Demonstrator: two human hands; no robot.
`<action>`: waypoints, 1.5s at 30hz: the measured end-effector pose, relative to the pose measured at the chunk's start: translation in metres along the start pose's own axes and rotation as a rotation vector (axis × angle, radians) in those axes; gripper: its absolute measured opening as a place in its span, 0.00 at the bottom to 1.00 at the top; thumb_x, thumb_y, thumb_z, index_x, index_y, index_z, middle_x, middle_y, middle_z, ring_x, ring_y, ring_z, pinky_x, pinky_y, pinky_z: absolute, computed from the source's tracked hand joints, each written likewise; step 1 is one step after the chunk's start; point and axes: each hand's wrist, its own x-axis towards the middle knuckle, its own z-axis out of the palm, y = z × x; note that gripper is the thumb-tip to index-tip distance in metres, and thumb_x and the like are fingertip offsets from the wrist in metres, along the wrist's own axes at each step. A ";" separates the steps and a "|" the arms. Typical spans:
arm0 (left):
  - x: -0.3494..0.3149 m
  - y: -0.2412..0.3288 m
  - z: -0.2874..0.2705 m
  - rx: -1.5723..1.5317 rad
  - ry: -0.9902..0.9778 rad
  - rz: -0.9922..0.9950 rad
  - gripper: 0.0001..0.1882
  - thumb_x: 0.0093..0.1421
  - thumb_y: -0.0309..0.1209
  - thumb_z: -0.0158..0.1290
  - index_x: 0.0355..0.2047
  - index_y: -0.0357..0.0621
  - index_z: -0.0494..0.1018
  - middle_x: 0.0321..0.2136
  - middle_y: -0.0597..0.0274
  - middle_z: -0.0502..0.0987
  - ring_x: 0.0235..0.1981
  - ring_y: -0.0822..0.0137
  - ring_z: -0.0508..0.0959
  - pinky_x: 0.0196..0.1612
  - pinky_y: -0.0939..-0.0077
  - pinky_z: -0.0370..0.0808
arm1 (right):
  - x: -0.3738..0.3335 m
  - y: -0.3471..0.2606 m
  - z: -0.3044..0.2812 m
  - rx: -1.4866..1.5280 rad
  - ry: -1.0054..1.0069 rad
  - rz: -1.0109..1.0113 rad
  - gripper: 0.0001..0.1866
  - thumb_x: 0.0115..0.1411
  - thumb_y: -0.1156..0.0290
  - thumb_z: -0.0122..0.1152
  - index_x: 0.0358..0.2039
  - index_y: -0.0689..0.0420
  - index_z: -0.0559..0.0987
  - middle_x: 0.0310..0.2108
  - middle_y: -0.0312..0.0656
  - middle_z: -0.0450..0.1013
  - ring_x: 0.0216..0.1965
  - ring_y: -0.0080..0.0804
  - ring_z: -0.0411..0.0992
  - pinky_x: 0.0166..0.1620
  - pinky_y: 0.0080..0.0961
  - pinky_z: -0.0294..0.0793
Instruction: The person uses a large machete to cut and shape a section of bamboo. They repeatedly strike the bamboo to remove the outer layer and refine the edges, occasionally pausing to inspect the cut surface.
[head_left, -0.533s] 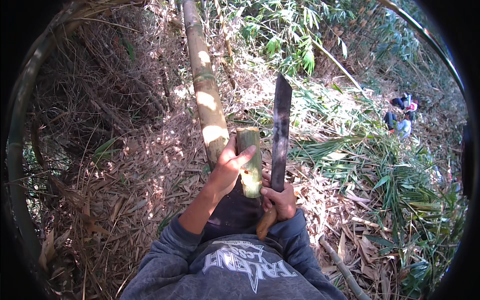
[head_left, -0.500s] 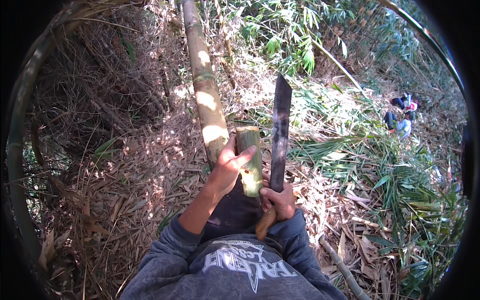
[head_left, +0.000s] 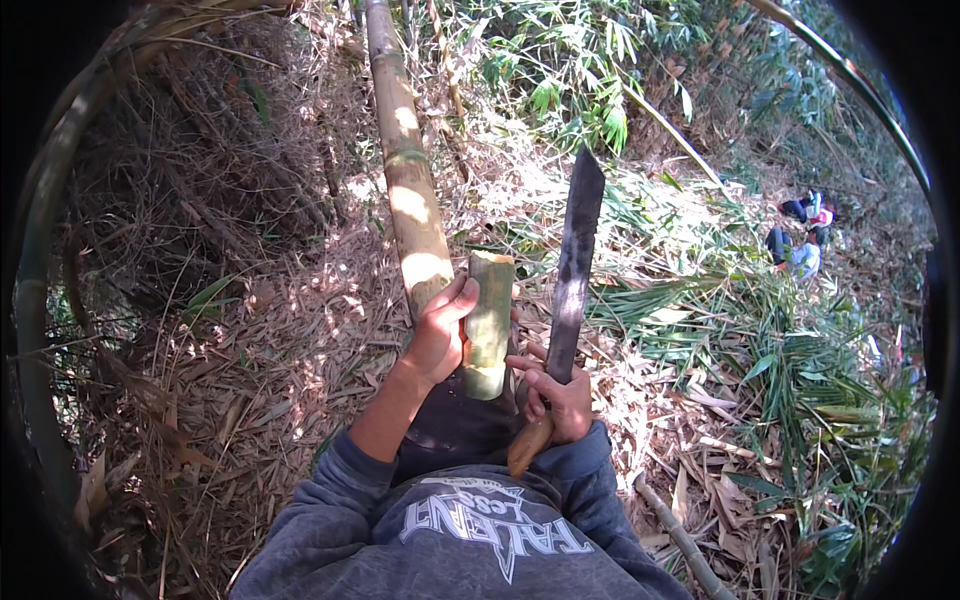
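Note:
My left hand (head_left: pixel 437 332) is closed round the left side of a short green bamboo section (head_left: pixel 489 325), held nearly upright in front of me. Its cut upper rim is pale and ragged, and a paler band crosses it near the bottom. In my right hand (head_left: pixel 562 402) is a machete; the wooden handle (head_left: pixel 530 446) points down toward my shirt and the dark blade (head_left: pixel 575 260) rises upward, tilted slightly right. The fingertips of that hand come up to the bamboo's lower right side; whether they touch it I cannot tell.
A long bamboo pole (head_left: pixel 408 170) slants away just beyond my left hand. Dry leaves (head_left: pixel 300 370) cover the ground, with cut green fronds (head_left: pixel 690 300) to the right. Two people (head_left: pixel 800 250) are far off at the right. A thinner stalk (head_left: pixel 685 535) lies at lower right.
The bamboo section has turned in my left hand, whose thumb has shifted from across its front to its left edge. The machete's tip has swung a little to the right.

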 end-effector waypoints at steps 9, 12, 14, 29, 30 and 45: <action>-0.008 0.003 -0.025 0.135 -0.131 -0.172 0.27 0.58 0.44 0.54 0.49 0.36 0.66 0.35 0.55 0.76 0.28 0.66 0.79 0.29 0.73 0.78 | 0.006 0.002 -0.031 -0.332 0.048 -0.088 0.22 0.64 0.66 0.54 0.54 0.67 0.70 0.20 0.40 0.71 0.12 0.20 0.63 0.16 0.18 0.64; -0.006 0.010 -0.033 0.144 -0.155 -0.183 0.33 0.54 0.41 0.59 0.54 0.35 0.61 0.38 0.46 0.74 0.32 0.62 0.80 0.34 0.71 0.80 | 0.008 0.000 -0.032 -0.415 0.065 -0.107 0.17 0.66 0.66 0.52 0.50 0.65 0.74 0.18 0.35 0.71 0.13 0.16 0.64 0.16 0.15 0.61; -0.004 0.012 -0.038 0.167 -0.132 -0.160 0.32 0.57 0.41 0.55 0.55 0.34 0.59 0.41 0.47 0.73 0.35 0.59 0.80 0.36 0.67 0.81 | 0.012 -0.002 -0.030 -0.473 0.057 -0.136 0.17 0.66 0.66 0.52 0.49 0.65 0.74 0.17 0.33 0.70 0.14 0.16 0.63 0.17 0.15 0.61; -0.005 -0.012 -0.066 -0.521 -0.208 -0.102 0.39 0.59 0.62 0.43 0.53 0.36 0.61 0.34 0.53 0.66 0.28 0.66 0.72 0.24 0.73 0.76 | 0.039 0.016 -0.019 -0.523 0.063 -0.057 0.15 0.65 0.71 0.52 0.49 0.65 0.75 0.18 0.32 0.68 0.18 0.14 0.64 0.21 0.14 0.61; -0.003 -0.012 -0.067 -0.507 -0.174 -0.091 0.40 0.60 0.62 0.42 0.52 0.34 0.60 0.33 0.53 0.66 0.27 0.66 0.71 0.24 0.73 0.75 | 0.041 0.020 -0.021 -0.507 0.061 -0.045 0.15 0.65 0.71 0.52 0.50 0.65 0.75 0.18 0.32 0.68 0.18 0.15 0.64 0.21 0.14 0.61; 0.025 0.006 -0.094 0.104 0.129 -0.114 0.41 0.57 0.61 0.48 0.53 0.34 0.60 0.38 0.51 0.74 0.35 0.61 0.79 0.35 0.69 0.79 | 0.076 0.007 -0.034 -0.693 0.111 -0.019 0.16 0.63 0.68 0.55 0.47 0.64 0.77 0.16 0.36 0.69 0.19 0.17 0.66 0.25 0.19 0.66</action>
